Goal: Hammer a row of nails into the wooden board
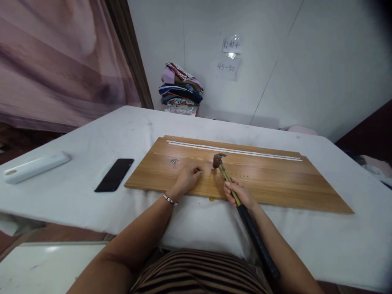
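Note:
My right hand [238,192] is wrapped round the handle of a claw hammer [226,175], well up toward its rusty head. The hammer's head is raised over the wooden board [284,179], and its black grip runs back along my forearm. To the left, my left hand [188,178] is low over the board with thumb and fingers pinched together. A tiny bright bit shows at the fingertips, apparently a nail. Loose nails [174,162] lie in a small pile beyond that hand. Right of the hammer, several small dark nail heads or holes [244,176] form a row in the board.
Two white measuring strips [232,150] run along the board's far side. On the white-covered table [147,122], a black phone [114,175] and a white long-handled object [36,167] lie at left. Folded cloths [181,90] are stacked by the wall beyond the table.

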Tool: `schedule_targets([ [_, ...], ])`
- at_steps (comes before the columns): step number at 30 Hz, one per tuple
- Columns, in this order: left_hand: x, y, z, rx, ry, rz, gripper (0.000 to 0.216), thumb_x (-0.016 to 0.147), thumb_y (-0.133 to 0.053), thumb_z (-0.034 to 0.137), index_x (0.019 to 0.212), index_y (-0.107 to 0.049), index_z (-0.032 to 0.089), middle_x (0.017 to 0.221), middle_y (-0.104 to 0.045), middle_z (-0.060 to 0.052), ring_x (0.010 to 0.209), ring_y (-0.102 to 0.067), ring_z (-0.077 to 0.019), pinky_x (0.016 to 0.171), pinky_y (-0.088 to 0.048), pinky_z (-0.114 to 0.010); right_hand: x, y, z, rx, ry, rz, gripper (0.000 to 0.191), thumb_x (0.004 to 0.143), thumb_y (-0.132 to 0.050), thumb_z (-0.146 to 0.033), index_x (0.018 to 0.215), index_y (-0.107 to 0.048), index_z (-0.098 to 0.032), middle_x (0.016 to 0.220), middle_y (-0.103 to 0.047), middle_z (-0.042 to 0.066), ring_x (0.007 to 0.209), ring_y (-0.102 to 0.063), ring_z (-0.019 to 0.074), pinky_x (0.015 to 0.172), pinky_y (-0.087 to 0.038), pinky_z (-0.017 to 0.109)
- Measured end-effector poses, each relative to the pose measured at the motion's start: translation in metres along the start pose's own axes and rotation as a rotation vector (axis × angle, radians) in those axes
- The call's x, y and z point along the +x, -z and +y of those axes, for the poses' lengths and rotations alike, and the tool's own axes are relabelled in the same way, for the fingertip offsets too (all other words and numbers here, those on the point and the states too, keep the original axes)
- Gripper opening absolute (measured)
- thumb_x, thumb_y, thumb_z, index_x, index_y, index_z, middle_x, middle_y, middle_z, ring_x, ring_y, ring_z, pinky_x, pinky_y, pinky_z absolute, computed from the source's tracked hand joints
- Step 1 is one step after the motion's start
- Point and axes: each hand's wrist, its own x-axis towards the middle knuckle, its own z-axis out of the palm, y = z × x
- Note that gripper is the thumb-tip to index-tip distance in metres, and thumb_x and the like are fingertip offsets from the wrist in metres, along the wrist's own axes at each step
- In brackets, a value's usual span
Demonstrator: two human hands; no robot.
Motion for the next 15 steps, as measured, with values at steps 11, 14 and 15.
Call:
schedule_targets([
  [11, 0.030, -0.010, 0.034, -0.096, -0.094, -0.106, 0.015, 0.086, -0.062, 0.023, 0.083, -0.077, 0.019, 0.089, -0.078, -0.003, 0.086, -0.069, -0.0189, 0.081, -0.053, -0.030, -0.003, 0.005, -0.012, 0.088, 0.014, 0.098, 0.045, 0.072, -0.077, -0.054, 0.091, -0.052, -0.022, 0.058, -0.049, -0.012, 0.031, -0.039, 0.0042, 0.028, -0.029, 0.017],
  [14, 0.033, -0.017, 0.037, -0.078, -0.132, -0.126, 0.016, 0.088, -0.062, 0.023, 0.085, -0.078, 0.020, 0.095, -0.078, -0.004, 0.091, -0.069, -0.0196, 0.088, -0.054, -0.032, -0.003, 0.006, -0.012, 0.097, 0.023, 0.094, 0.043, 0.073, -0.076, -0.052, 0.087, -0.049, -0.023, 0.058, -0.049, -0.012, 0.030, -0.039, 0.0041, 0.028, -0.029, 0.017],
  [15, 0.033, -0.019, 0.036, -0.072, -0.137, -0.122, 0.016, 0.088, -0.063, 0.023, 0.085, -0.078, 0.020, 0.096, -0.078, -0.005, 0.093, -0.069, -0.0199, 0.090, -0.054, -0.032, -0.003, 0.006, -0.012, 0.100, 0.023, 0.093, 0.042, 0.074, -0.076, -0.052, 0.088, -0.049, -0.023, 0.058, -0.049, -0.012, 0.030, -0.039, 0.0043, 0.028, -0.028, 0.018],
])
